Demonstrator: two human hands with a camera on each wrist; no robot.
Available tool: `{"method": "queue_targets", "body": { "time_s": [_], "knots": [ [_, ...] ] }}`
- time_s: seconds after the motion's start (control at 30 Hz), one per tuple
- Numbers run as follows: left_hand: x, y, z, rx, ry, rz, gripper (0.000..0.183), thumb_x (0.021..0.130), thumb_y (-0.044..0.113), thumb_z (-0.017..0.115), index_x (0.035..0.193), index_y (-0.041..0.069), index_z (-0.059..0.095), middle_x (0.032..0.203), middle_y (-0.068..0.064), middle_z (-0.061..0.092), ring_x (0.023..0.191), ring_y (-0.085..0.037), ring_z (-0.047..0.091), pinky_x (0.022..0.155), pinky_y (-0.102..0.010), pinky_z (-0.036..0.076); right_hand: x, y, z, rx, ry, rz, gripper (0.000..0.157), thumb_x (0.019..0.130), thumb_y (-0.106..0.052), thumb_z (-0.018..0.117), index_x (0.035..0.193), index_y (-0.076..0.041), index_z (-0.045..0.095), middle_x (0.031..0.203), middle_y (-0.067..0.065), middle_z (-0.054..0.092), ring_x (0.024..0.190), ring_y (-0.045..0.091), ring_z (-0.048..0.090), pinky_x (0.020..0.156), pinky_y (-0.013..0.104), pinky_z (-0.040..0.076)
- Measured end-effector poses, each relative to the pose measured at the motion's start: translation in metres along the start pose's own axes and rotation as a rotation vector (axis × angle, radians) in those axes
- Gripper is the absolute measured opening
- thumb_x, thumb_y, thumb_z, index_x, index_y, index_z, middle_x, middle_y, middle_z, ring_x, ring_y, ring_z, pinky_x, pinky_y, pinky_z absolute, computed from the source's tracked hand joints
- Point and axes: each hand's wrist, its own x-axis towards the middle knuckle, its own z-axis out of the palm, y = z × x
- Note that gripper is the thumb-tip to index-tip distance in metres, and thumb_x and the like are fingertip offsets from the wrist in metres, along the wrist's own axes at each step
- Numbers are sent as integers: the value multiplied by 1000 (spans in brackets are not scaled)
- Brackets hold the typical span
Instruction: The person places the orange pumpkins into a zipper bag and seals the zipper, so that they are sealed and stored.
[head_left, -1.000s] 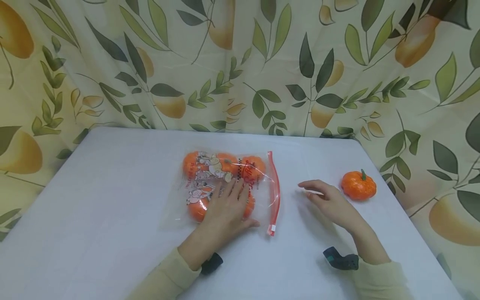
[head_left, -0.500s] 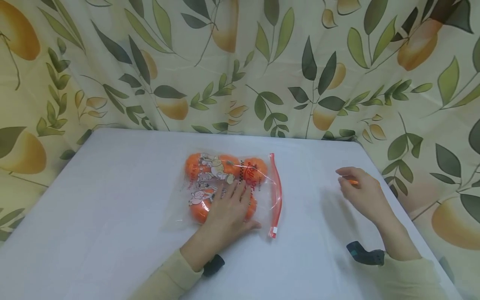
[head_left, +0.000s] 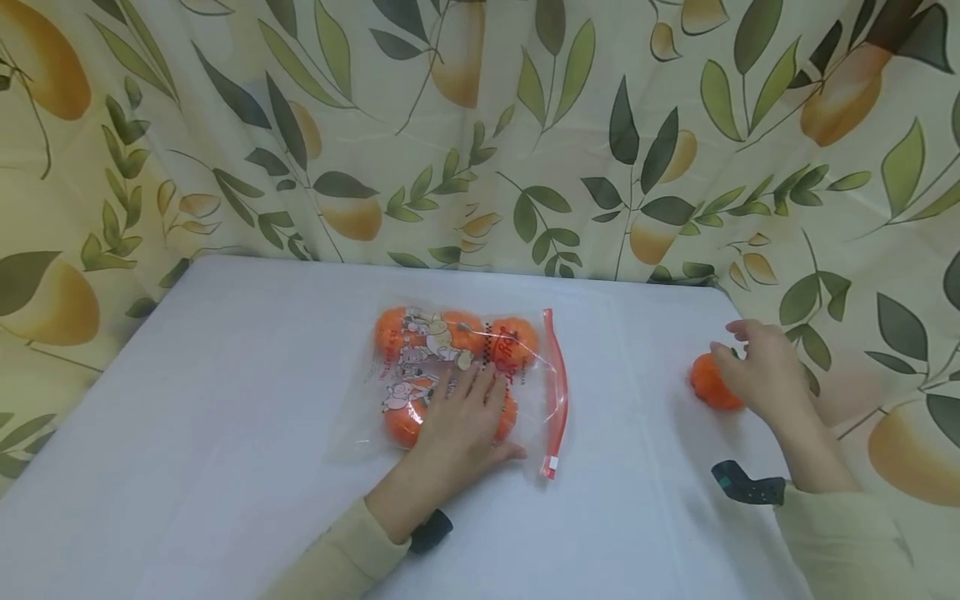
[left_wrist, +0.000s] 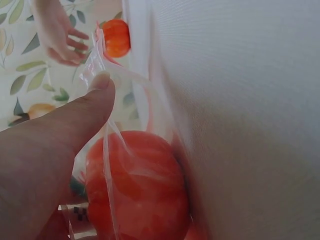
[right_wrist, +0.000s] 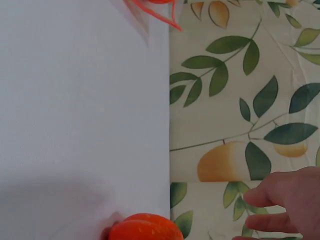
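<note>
A clear zip bag with a red zip edge and printed cartoon figures lies flat on the table, several orange pumpkins inside it. My left hand rests on the bag with its fingers spread out; in the left wrist view the thumb lies along the plastic beside a bagged pumpkin. A loose orange pumpkin sits on the table to the right. Over it hovers my right hand, fingers apart and partly covering it. The right wrist view shows a gap between the right hand and that pumpkin.
The white table ends not far right of the loose pumpkin. Behind it hangs a leaf-and-fruit patterned curtain. The bag's white slider is at the near end of the red zip.
My right hand has moved right, from beside the bag to above the loose pumpkin. My left hand stays on the bag, and the whole head view has shifted slightly.
</note>
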Motion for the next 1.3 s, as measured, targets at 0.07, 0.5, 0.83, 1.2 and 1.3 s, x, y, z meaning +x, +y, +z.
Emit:
{"method": "queue_targets", "body": {
  "time_s": [0.07, 0.5, 0.83, 1.2, 1.3],
  "knots": [
    [0, 0, 0, 2, -6, -3, 95, 78, 72, 67, 148, 11, 45, 155, -8, 43, 147, -28, 37, 119, -55, 30, 3, 4, -1, -57, -29, 43, 56, 98, -24, 53, 135, 17, 41, 129, 45, 39, 107, 58, 44, 77, 67, 52],
    [0, 3, 0, 16, 1, -5, 97, 77, 72, 67, 149, 11, 45, 155, -9, 44, 146, -29, 38, 119, -56, 30, 5, 29, 19, -240, -125, 91, 66, 92, -38, 61, 125, 15, 41, 110, 44, 41, 95, 58, 41, 63, 66, 48],
    [-2, 2, 0, 26, 28, 2, 97, 76, 73, 67, 148, 10, 46, 153, -9, 46, 144, -29, 40, 118, -56, 32, 4, 20, 20, -165, -146, 32, 66, 87, -31, 72, 125, 15, 42, 108, 40, 48, 88, 49, 51, 66, 56, 52],
    [-1, 1, 2, 26, 32, 2, 97, 76, 72, 68, 147, 10, 47, 153, -9, 46, 144, -29, 41, 118, -56, 32, 4, -9, 26, -69, -209, -144, 62, 87, -18, 72, 132, 13, 43, 121, 37, 48, 104, 49, 48, 95, 65, 46],
    [-1, 0, 1, 25, 28, 3, 96, 76, 72, 68, 147, 10, 47, 153, -9, 46, 144, -29, 40, 118, -57, 31, 2, -16, 29, -35, -253, -184, 60, 87, -15, 72, 134, 10, 43, 127, 34, 49, 110, 47, 48, 98, 65, 45]
  ]
}}
